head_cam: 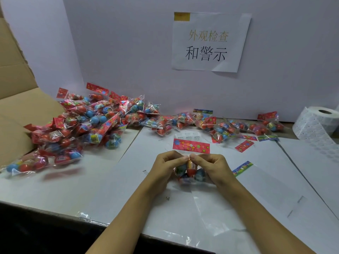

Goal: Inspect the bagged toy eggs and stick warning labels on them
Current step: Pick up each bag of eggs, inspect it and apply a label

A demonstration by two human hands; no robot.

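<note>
A clear bag of red and blue toy eggs [189, 171] with a red flowered header card [191, 146] sits in front of me on the white table. My left hand [167, 166] and my right hand [211, 166] both grip it, fingers curled and fingertips meeting over the top of the eggs. A short strip of white warning labels [188, 136] lies just behind the header card. A roll of white labels [315, 125] stands at the far right.
A big heap of bagged eggs [88, 125] spills from an open cardboard box [20, 110] at the left. More bags [225, 125] line the back wall under a paper sign [209, 43]. Loose header cards [244, 145] and clear film [211, 213] lie on the table.
</note>
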